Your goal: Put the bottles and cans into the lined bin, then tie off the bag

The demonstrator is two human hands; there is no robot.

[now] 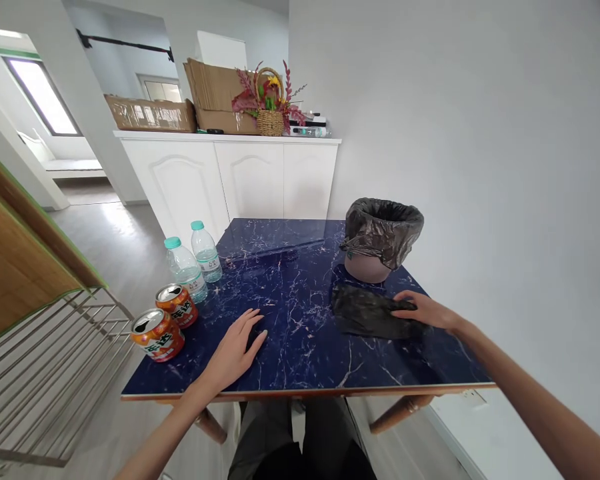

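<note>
Forearms [173, 419] extend over the near edge of the blue marbled worktop [290, 357]. The left hand [234, 352] rests palm down, thumb apart from the fingers [241, 324]. The right hand [424, 310] touches the right end of the black bag [360, 311]; whether its fingers clamp it cannot be determined. The bag lies just before the lined bin [366, 268].

folds of black bag [361, 313] indistinct; rim of bin [365, 269] hidden under liner [380, 237]
</note>
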